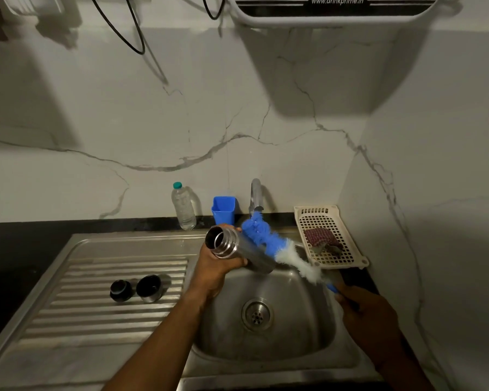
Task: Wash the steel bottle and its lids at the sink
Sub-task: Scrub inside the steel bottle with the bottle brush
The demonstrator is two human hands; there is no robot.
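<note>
My left hand (216, 268) grips the steel bottle (235, 248) near its open threaded mouth and holds it tilted over the sink basin (302, 334). A blue and white bottle brush (277, 249) lies along the far side of the bottle's body, its blue tip under the tap (256, 197). My right hand (367, 320) holds the brush's blue handle at the right of the basin. Two lids stand side by side on the ribbed drainboard (82, 306): a black stopper (121, 290) and a steel cup lid (150, 287).
A clear plastic water bottle (183, 206) and a blue holder (223, 210) stand behind the sink. A cream perforated tray (347, 249) with a checked cloth (321, 238) sits at the right. A water purifier (336, 8) hangs on the wall above.
</note>
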